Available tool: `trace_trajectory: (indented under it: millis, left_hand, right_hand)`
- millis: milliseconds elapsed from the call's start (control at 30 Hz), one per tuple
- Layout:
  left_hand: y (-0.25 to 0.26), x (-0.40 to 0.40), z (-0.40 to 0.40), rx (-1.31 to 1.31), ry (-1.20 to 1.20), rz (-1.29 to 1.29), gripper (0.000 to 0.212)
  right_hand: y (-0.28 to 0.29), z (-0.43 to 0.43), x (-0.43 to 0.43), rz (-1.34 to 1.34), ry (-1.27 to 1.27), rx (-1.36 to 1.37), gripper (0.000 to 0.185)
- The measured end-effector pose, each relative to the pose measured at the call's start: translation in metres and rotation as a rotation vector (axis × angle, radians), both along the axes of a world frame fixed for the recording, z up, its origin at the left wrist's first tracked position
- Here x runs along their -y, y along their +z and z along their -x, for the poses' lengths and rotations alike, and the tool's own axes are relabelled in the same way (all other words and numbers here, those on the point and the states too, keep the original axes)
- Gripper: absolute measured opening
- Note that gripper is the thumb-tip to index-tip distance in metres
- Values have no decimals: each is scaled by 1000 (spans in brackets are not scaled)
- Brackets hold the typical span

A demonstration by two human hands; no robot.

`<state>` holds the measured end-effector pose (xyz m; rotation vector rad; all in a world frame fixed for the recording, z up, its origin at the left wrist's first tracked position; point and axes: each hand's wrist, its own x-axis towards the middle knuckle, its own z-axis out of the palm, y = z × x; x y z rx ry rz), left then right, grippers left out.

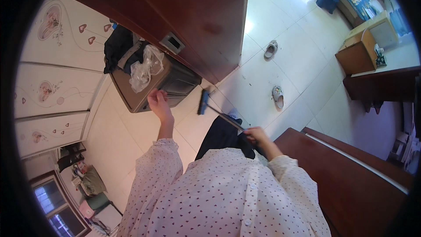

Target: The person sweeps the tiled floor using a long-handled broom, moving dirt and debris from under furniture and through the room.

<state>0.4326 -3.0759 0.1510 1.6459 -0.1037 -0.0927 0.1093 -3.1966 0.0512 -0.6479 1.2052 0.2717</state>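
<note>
My right hand [257, 136] grips the thin handle of a broom [227, 117], which slants down and to the left. The broom's blue and black head [203, 102] is near the tiled floor by the doorway; whether it touches the floor I cannot tell. Free of any object, my left hand [158, 103] hovers beside a brown suitcase [135, 100], its fingers loosely bent and apart. On top of the case lie a crumpled clear plastic bag [147, 67] and dark cloth items [116, 47].
A wooden door [200, 16] stands beyond the suitcase, another wooden panel [335, 171] at right. Two clogs [271, 50] sit apart on the pale floor [289, 75], amid small bits of debris. Further off are a blue stool [326, 0] and a wooden cabinet [357, 52].
</note>
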Motion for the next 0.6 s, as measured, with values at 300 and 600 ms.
trace_trajectory:
  millis: [300, 600]
  left_hand:
    - [104, 71, -115, 374, -41, 256, 27]
    - [231, 139, -157, 307, -272, 350, 48]
  right_hand:
    - [44, 69, 102, 397, -228, -227, 37]
    - [93, 74, 90, 545, -271, -118, 43]
